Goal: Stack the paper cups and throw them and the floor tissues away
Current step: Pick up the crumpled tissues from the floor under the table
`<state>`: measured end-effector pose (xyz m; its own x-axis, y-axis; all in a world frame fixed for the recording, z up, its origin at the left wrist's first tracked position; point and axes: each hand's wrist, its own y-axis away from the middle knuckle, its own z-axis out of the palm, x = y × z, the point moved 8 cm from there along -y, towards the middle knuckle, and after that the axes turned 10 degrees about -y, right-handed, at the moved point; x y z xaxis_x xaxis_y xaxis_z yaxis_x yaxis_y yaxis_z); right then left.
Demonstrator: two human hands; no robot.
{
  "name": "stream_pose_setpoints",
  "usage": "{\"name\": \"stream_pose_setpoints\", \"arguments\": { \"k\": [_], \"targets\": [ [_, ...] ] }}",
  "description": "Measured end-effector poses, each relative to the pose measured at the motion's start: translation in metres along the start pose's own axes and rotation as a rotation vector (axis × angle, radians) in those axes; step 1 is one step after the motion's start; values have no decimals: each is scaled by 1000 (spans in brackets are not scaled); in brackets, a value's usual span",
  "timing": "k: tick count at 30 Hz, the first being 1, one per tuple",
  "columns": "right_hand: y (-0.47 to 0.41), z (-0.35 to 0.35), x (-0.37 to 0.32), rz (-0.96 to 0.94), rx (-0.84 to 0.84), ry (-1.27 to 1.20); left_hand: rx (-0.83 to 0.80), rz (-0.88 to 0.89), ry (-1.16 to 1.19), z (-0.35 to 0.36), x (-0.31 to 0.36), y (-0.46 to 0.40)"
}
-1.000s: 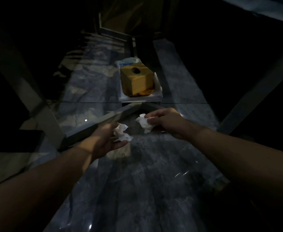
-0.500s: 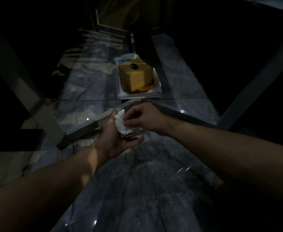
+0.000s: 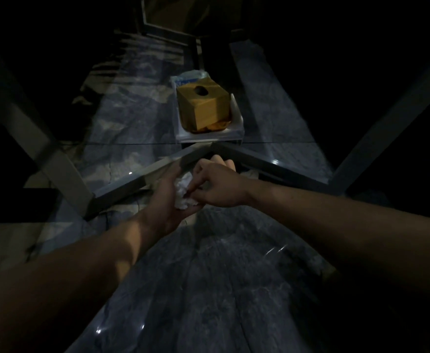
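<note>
The scene is dark. Crumpled white tissues lie bunched in the upturned palm of my left hand, whose fingers curl around them. My right hand reaches across from the right and pinches the same wad with its fingertips. Another pale scrap, possibly a tissue, lies on the floor just beyond my right hand, under a dark bar. No paper cups are visible.
A yellow wooden tissue box stands on a white tray ahead, a blue-white packet behind it. Dark metal table legs form a V beyond my hands. The marble floor spreads below; the surroundings are black.
A second ago each hand held its own tissue apart. The right hand has moved left and pressed its tissue into the left palm, making one wad.
</note>
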<state>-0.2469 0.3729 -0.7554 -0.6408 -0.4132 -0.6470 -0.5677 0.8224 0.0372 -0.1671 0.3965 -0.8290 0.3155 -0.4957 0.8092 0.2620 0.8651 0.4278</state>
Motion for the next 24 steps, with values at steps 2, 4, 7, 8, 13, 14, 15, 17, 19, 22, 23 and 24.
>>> {"name": "stream_pose_setpoints", "arguments": {
  "k": [2, 4, 7, 8, 13, 14, 15, 17, 19, 22, 23, 24],
  "targets": [
    [-2, -4, 6, 16, 51, -62, 74, -6, -6, -6, -1, -2],
    [-3, -14, 15, 54, 122, -143, 150, -18, -17, -11, -1, -1],
    [-1, -34, 36, 179, 240, -186, 181, -28, -26, -11, 0, 2],
    [1, -39, 47, 239, 262, -183, 189, -35, -28, -11, 0, 4],
    [22, -60, 99, 445, 381, -70, 262, -52, -28, -16, -2, 8],
    [28, -64, 108, 479, 404, -49, 275, -54, -35, -16, -2, 8],
    [32, -66, 117, 509, 420, -37, 280, -54, -45, -16, -2, 7],
    [39, -70, 132, 560, 439, -36, 277, -38, -74, -16, -2, 5],
    [44, -72, 143, 606, 436, -22, 273, -31, -101, -17, -3, 3],
    [49, -68, 154, 636, 397, 39, 211, -50, -77, -12, -7, -4],
    [50, -65, 156, 643, 372, 49, 218, -60, -64, -14, -11, -8],
    [49, -60, 159, 652, 336, 48, 246, -73, -58, -18, -14, -10]
  ]
}}
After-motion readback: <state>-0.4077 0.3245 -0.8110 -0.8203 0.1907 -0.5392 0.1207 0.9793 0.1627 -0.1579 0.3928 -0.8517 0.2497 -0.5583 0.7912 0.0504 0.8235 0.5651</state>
